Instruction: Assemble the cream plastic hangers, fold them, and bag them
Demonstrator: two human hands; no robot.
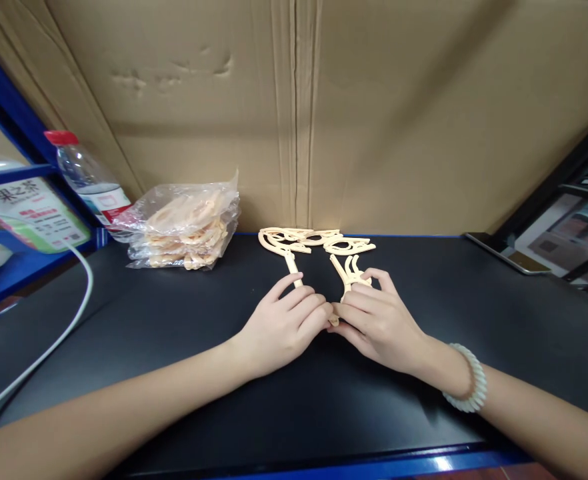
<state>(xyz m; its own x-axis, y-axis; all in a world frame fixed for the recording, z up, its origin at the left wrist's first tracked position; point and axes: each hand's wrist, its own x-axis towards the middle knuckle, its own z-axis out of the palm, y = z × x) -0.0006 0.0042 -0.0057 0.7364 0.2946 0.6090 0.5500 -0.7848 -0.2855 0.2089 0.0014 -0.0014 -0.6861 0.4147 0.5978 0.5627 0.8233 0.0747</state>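
Observation:
Several thin pale wooden cut-out pieces lie fanned out on the black tabletop, with their stems pointing toward me. My left hand is closed over the stem of the left piece, its fingers curled down on it. My right hand, with a pale bead bracelet on the wrist, is closed on the forked stem of the right piece. The fingertips of both hands meet at the near ends of the stems. What lies under the fingers is hidden.
A clear plastic bag of more wooden pieces sits at the back left. A water bottle with a red cap and a white cable are further left. A phone lies at the back right. Cardboard stands behind the table.

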